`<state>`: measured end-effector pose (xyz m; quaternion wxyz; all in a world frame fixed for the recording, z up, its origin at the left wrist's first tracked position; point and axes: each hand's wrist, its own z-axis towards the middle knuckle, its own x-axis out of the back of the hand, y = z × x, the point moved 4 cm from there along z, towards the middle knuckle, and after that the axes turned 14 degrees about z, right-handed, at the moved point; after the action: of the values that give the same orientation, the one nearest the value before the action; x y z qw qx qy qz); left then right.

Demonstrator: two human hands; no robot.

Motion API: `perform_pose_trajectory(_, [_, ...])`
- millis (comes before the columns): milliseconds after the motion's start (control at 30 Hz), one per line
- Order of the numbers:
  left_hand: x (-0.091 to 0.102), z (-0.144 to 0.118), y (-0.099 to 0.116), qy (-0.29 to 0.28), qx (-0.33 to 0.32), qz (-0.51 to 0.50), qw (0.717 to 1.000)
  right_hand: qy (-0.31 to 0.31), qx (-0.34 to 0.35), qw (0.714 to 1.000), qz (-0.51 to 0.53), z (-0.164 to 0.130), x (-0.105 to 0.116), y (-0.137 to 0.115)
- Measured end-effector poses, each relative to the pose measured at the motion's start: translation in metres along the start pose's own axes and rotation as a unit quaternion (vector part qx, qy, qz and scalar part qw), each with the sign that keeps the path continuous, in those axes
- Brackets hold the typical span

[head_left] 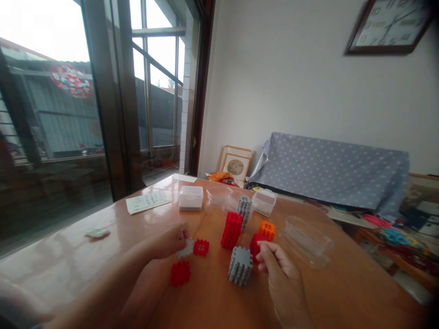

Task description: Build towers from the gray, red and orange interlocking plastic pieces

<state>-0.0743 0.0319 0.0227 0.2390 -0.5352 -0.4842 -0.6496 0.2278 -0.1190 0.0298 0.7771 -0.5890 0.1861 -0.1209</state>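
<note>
On the left, my left hand [174, 240] is closed, its fingertips at the edge of a flat grey notched building tile [186, 249]. Right beside that tile lies a red notched tile [201, 247], and nearer to me is another red tile [180, 273]. My right hand [279, 265] is closed in a pinch; whatever its fingers hold is hidden. It partly covers a short red stack [254, 245]. A grey stack of tiles [240, 266] stands just left of it. Behind are a tall red stack [232, 230], a tall grey stack [244, 211] and an orange stack [266, 230].
Two clear boxes [191, 198] [265, 202] and a clear plastic tray [307, 242] sit on the wooden table [212, 301]. A written paper [148, 202] and a crumpled white piece [97, 232] lie at left. Beyond is a dotted cloth [329, 169].
</note>
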Motion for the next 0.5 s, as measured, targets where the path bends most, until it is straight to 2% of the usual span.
perform_pose_trajectory(100, [0.006,0.003,0.009,0.009,-0.025,-0.132,0.991,-0.01,0.008,1.0,-0.006,-0.003,-0.001,-0.001])
perform_pose_trajectory(233, [0.009,0.002,0.037,-0.004,-0.052,-0.296,0.954,-0.062,0.043,0.997,-0.033,-0.008,-0.01,0.004])
perform_pose_trajectory(333, [0.005,-0.003,0.068,-0.045,-0.076,-0.385,0.919,-0.119,0.088,0.985,-0.087,-0.012,-0.018,0.006])
perform_pose_trajectory(500, [-0.008,-0.008,0.111,-0.136,-0.147,-0.471,0.859,-0.216,0.166,0.942,-0.195,-0.02,-0.029,-0.007])
